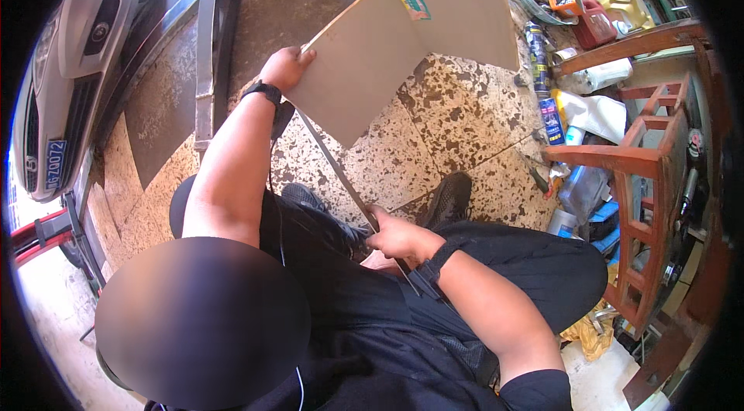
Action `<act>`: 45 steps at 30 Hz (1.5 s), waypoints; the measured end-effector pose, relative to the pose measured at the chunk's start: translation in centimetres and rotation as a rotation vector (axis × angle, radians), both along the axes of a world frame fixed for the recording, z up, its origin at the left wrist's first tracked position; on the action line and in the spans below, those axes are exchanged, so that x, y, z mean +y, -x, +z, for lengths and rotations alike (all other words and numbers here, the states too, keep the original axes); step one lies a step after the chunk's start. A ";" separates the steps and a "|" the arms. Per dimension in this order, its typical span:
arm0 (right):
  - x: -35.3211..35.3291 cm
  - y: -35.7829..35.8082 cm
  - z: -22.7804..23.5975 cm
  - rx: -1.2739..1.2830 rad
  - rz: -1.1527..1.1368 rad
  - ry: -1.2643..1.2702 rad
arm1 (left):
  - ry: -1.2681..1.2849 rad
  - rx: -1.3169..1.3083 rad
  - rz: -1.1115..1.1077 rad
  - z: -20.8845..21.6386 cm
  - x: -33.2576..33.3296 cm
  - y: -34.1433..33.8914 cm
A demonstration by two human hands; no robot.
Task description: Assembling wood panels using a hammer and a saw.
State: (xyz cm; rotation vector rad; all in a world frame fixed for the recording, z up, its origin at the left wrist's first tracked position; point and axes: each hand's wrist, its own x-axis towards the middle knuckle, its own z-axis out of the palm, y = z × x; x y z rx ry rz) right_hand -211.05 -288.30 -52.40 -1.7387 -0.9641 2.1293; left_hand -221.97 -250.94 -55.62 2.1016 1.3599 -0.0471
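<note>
My left hand (288, 70) is closed on the left edge of a large folded sheet of greyish board (364, 70), which looks like cardboard. The sheet is bent along a crease and bears a green and yellow label (413, 2) near its top. My right hand (403, 239) grips a long, thin, dark strip (339, 170) in front of my lap. From that hand the strip slants up and left to near the sheet's lower left edge; its other end passes below my fingers. I cannot make out exactly what kind of thing the strip is.
Below me are my shoes (449, 198) on a speckled tile floor (465, 112). Reddish wooden frames (639, 202), spray cans (536, 54), jugs (595, 23) and bottles crowd the right side. A silver car (93, 46) stands at the left beside a metal lift arm (208, 62).
</note>
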 end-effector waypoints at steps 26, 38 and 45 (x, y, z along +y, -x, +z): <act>-0.6 0.5 -2.8 -0.004 -0.048 -0.067 | -0.087 0.007 -0.001 0.4 -0.4 -0.4; -0.4 0.5 -3.1 -0.045 -0.019 -0.092 | -0.190 -0.052 -0.058 1.6 -1.5 -0.6; -0.3 0.6 -2.7 -0.028 -0.020 -0.072 | -0.201 -0.027 -0.062 2.9 -2.3 -0.4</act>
